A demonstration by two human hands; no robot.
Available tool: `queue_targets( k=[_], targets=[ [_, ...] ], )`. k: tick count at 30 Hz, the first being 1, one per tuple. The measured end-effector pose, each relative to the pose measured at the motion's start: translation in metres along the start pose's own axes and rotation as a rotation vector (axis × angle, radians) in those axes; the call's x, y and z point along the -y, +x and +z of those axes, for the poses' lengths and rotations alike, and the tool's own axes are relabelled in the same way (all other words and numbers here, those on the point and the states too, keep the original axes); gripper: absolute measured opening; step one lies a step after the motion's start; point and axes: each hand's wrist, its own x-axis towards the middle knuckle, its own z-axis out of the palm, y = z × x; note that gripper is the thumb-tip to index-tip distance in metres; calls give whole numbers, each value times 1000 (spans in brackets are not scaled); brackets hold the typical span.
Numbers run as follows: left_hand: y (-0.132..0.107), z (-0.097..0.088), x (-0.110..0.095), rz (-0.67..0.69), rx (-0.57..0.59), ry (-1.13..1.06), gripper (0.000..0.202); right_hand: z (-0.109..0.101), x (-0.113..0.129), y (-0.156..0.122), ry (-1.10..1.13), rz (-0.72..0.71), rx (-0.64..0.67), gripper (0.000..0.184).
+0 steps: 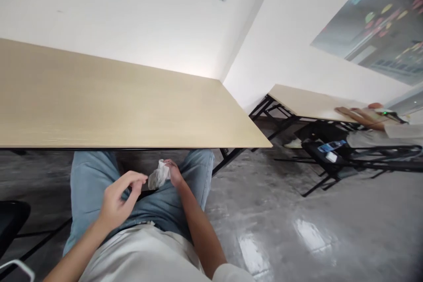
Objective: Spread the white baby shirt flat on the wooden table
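My right hand is closed around a crumpled white, partly see-through piece, a plastic bag or tissue; which of the two I cannot tell. It hangs over my lap, between my knees, below the table's front edge. My left hand is just left of it, with the thumb apart from the bent fingers and nothing visible between them. Its fingertips point at the white piece and come close to its left edge; whether they touch is unclear.
A light wood table spans the front, against a white wall. At the right, another person's arm rests on a second table. A black chair holds a blue-and-white packet. Another dark chair stands at the left.
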Motion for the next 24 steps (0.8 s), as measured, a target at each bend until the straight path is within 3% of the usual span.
queue_targets(
  k=[2, 5, 8, 11, 15, 17, 21, 24],
  targets=[
    [-2, 12, 44, -212, 124, -37, 33, -2, 15, -13, 107, 8, 75, 12],
    [-13, 34, 108, -413, 176, 30, 53, -12, 38, -41, 226, 29, 216, 19],
    [-23, 45, 132, -338, 210, 75, 67, -30, 67, -76, 321, 50, 352, 22],
    [-20, 45, 110, -220, 342, 55, 78, -54, 99, -108, 540, 59, 569, 23],
    [-4, 43, 58, -214, 614, -99, 89, -81, 136, -133, 562, -15, 613, 27],
    [6, 48, 34, -227, 680, -167, 74, -88, 149, -136, 558, -46, 611, 30],
    [26, 52, -1, -157, 643, -108, 10, -93, 165, -131, 605, -100, 528, 34],
    [35, 36, -12, -190, 526, -60, 14, -101, 164, -123, 569, -160, 443, 38]
  ],
)
